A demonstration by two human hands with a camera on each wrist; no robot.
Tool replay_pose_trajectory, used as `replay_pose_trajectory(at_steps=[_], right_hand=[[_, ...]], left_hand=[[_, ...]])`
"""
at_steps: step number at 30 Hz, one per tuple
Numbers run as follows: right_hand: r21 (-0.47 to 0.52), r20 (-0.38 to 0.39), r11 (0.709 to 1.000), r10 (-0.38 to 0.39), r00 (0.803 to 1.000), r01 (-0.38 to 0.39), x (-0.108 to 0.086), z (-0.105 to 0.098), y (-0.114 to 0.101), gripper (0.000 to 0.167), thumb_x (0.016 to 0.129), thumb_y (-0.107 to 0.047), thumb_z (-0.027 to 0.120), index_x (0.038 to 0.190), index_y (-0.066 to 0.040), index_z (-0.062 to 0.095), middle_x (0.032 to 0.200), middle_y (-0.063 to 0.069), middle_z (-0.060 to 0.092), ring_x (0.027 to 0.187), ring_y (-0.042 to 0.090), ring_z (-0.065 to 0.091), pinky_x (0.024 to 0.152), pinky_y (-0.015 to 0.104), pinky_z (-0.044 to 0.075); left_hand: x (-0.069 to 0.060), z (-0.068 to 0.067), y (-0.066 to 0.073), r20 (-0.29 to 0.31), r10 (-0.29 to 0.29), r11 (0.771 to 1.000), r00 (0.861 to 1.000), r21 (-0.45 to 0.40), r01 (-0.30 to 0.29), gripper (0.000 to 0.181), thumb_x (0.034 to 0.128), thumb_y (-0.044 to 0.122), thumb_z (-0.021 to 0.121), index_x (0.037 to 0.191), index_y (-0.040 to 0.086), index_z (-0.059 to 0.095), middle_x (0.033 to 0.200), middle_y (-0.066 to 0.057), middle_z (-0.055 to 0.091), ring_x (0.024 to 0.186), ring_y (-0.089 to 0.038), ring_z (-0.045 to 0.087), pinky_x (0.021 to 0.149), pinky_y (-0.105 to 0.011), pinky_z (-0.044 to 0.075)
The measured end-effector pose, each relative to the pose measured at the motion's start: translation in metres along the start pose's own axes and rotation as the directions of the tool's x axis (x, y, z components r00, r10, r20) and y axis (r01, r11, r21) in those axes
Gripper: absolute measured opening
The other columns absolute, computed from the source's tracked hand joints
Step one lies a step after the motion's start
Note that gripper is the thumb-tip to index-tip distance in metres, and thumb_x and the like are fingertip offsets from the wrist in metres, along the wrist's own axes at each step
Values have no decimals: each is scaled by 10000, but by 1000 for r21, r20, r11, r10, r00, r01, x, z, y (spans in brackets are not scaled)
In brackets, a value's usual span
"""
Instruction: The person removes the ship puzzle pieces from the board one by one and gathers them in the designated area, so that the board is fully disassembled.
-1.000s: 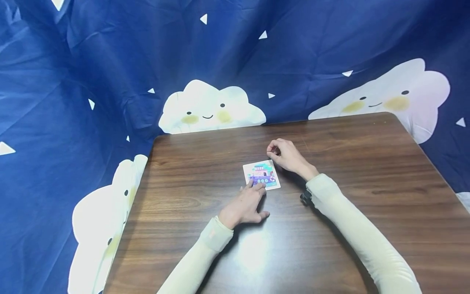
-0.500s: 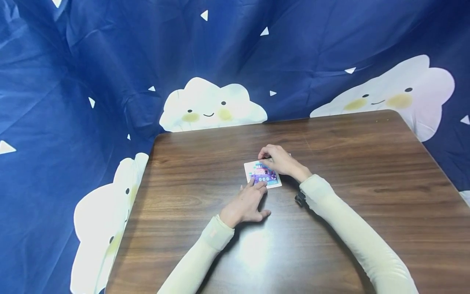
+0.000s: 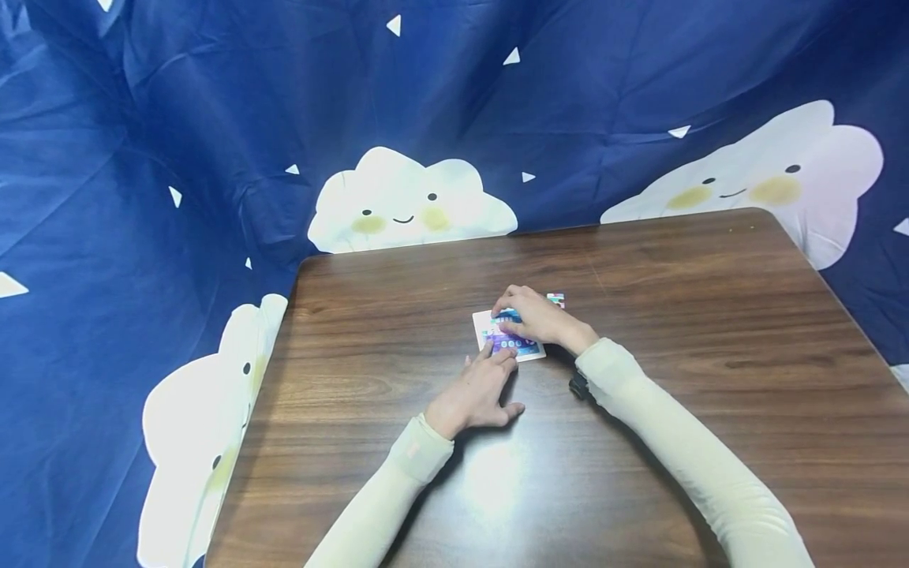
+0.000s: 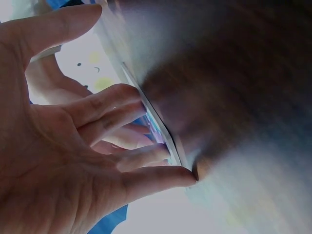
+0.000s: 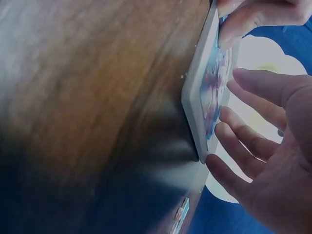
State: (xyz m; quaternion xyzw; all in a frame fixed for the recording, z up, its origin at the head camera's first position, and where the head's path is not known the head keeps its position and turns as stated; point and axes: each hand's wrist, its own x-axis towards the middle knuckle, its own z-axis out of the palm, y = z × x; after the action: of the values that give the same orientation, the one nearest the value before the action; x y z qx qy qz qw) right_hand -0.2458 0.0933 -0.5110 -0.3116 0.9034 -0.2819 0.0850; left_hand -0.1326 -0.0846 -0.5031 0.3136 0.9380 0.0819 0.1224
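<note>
- Right grip (image 3: 534,314) has been brought from beside the far right corner of the picture board (image 3: 524,348) to over the picture itself.
- With that shift, a small bright piece (image 3: 557,300) has been uncovered on the wooden surface (image 3: 355,379), just beyond the right grip and apart from the board. Whether it belongs to the board cannot be told.
- Work is judged to be centred on the board's printed face, with both sides now engaged there at once.
- Board lies flat on the surface, in front of the person, pale rim showing at left and along the near edge. Upper right part is hidden by the right grip.
- Right grip: thumb and fingers held apart, curved over the board, its rim touched by the little finger. No pinch is seen.
- Left grip (image 3: 474,394): little changed; fingers spread, tips rested on the board's near part, thumb held well out to the side. Nothing is pinched.
</note>
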Motion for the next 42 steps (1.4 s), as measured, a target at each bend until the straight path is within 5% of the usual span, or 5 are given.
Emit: replay_pose_trajectory(at_steps=[13,42], right_hand=[[-25,-37,999,-22,999,21,-2,7,-1,227,961,-186,732,1176,-115,746,1241,140,647,1165,358,593,997,564,501],[28,-54,999,-26,998,28,-3,3,-9,224,928,-33,728,1148,-66,704,1191,150,671,1166,364,582,1046,567,470]], left_hand=[[-1,0,0,-26,19,1000,999,-5,-19,719,881,468,758,1438,54,568,1590,-98,487,1525,-502,359,1044,-734,476],[0,-1,0,-22,7,1000,1000,-2,-7,710,883,477,757,1429,61,575,1606,-78,480,1530,-489,358,1048,-726,479]])
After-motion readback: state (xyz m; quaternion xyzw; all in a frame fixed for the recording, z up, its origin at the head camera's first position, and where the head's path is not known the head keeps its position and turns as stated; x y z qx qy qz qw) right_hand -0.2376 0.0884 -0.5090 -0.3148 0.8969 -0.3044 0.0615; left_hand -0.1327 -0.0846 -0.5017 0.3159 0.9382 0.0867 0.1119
